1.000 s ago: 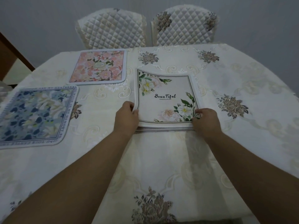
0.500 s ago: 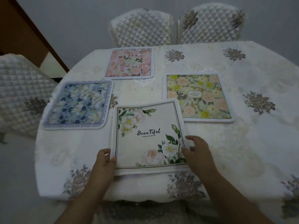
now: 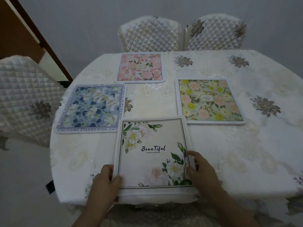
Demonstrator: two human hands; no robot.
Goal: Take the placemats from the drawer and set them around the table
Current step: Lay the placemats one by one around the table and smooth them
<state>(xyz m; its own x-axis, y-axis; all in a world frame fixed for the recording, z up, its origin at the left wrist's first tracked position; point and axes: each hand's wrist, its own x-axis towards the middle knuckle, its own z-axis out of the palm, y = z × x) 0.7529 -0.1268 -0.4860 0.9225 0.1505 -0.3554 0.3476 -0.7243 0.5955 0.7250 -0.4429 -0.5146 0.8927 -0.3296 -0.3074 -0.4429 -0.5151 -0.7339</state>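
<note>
While both hands sit on the near mat, four placemats show on the table.
Table (image 3: 246,153): round, covered in a cream embroidered cloth with grey-brown flower motifs.
White "Beautiful" mat (image 3: 152,154): nearest the camera, at the table's near edge; cream face, white and pink flowers in two corners, dark script in the middle. Its far right corner touches or just overlaps the yellow mat; cannot tell which.
Left hand (image 3: 105,182): grasping the near left corner of the white mat, thumb on top, fingers curled at the edge.
Right hand (image 3: 201,172): at the mat's right edge, fingers loosely bent and resting against it; cannot tell if it is pinching the mat or only touching.
Blue mat (image 3: 91,108): left side of the table, lettering round its border, flat, just beside the white mat's far left corner.
Pink mat (image 3: 141,67): far side, flat, in front of the left far chair.
Yellow mat (image 3: 209,100): right of centre, flat, yellow and pink flowers.
Chairs: two quilted backs (image 3: 150,35) (image 3: 214,32) at the far edge, one quilted chair (image 3: 24,99) at the left.
</note>
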